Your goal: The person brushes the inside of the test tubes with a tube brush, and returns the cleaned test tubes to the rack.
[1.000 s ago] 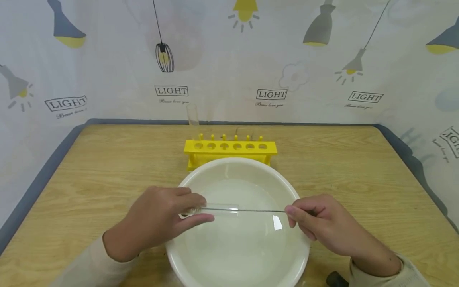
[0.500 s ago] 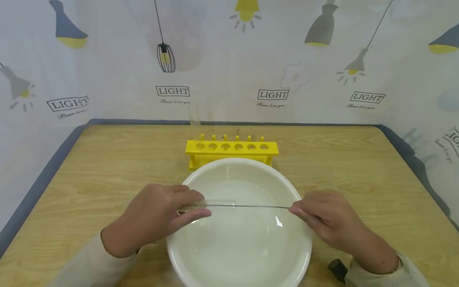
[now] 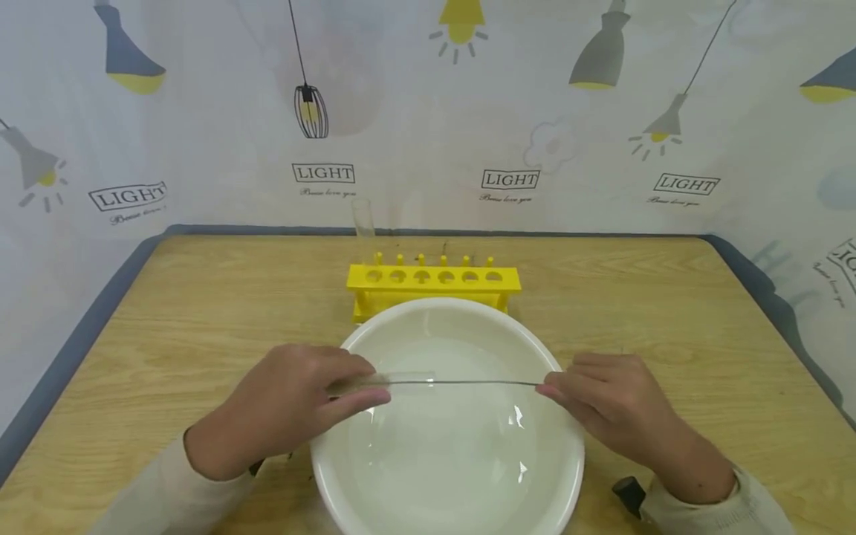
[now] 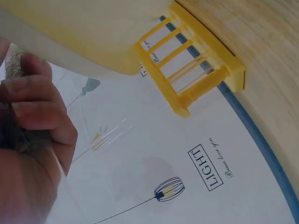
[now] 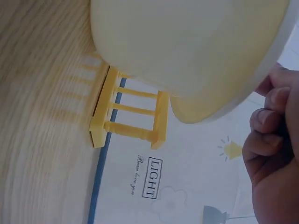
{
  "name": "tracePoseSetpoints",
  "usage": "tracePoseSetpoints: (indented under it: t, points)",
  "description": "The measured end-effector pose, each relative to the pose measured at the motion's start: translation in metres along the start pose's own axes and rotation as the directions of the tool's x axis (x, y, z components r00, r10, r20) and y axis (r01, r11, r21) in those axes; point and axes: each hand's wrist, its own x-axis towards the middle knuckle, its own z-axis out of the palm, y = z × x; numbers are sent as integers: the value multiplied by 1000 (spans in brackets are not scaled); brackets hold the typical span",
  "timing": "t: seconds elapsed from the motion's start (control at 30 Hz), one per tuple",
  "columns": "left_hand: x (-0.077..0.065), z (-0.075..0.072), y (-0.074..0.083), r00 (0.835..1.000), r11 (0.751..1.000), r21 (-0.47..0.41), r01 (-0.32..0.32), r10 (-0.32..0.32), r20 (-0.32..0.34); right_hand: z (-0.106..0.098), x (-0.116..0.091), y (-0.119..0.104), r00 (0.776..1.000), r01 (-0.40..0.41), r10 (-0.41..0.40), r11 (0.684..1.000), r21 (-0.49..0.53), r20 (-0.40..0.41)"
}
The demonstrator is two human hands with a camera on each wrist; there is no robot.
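Over the white basin (image 3: 568,475), my left hand (image 3: 287,409) grips a clear glass test tube (image 3: 411,377) lying nearly level, its mouth toward the right. A test tube brush (image 3: 481,383) runs into the tube; its thin twisted wire spans the gap between both hands. In the left wrist view, bristles (image 4: 16,63) show beside the curled left fingers (image 4: 42,112). My right hand (image 3: 615,412) pinches the wire's far end near the basin's right rim. The right wrist view shows those fingers curled, with the wire hidden.
Behind the basin stands a yellow test tube rack (image 3: 435,278), with another clear test tube (image 3: 364,227) upright in its leftmost hole. A dark cylindrical object (image 3: 628,494) lies beside the right sleeve. A patterned cloth (image 3: 428,119) hangs behind the wooden table (image 3: 669,312).
My right hand has turned, knuckles rolling upward, and shifted slightly right with the wire. The tube has risen slightly in the left hand. The head view has shifted a little.
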Motion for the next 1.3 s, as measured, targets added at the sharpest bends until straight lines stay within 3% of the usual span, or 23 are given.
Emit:
tracePoseSetpoints:
  t: [0.07,0.17,0.37,0.47,0.6,0.67,0.83,1.03,1.13,1.2,1.23,1.3]
  points:
    - [0,1,0,998,998,52,-44,46,-52,-1,-3,3,999,-36,36,997,65,6]
    - [2,2,-1,982,983,144,-112,132,-138,-5,-6,6,989,-138,128,975,173,68]
    - [4,1,-2,953,960,234,-156,208,-220,-14,-8,8,944,-318,261,885,339,204]
    - [6,0,-2,938,951,262,-166,234,-255,-14,-9,8,923,-382,306,806,451,236]
    - [8,-1,-1,915,943,275,-189,271,-300,-12,-14,11,921,-386,321,655,650,222]
    - [9,-1,-1,913,943,271,-191,273,-304,-10,-17,13,927,-358,316,574,736,204]
    - [7,-1,-2,929,953,251,-171,241,-281,-8,-19,17,919,-350,336,456,819,206]
    - [6,0,-4,944,957,245,-154,216,-249,-9,-17,23,938,-296,276,321,900,210]
    - [6,0,-6,945,952,265,-152,219,-244,-11,-17,26,941,-294,260,318,902,215]
    - [6,0,-8,947,950,274,-150,218,-236,-12,-18,26,939,-309,263,364,878,222]
    - [6,0,-9,947,950,275,-152,219,-235,-13,-18,26,934,-329,273,403,854,232]
    - [5,0,-11,952,952,268,-146,209,-225,-16,-19,24,916,-389,315,556,735,247]
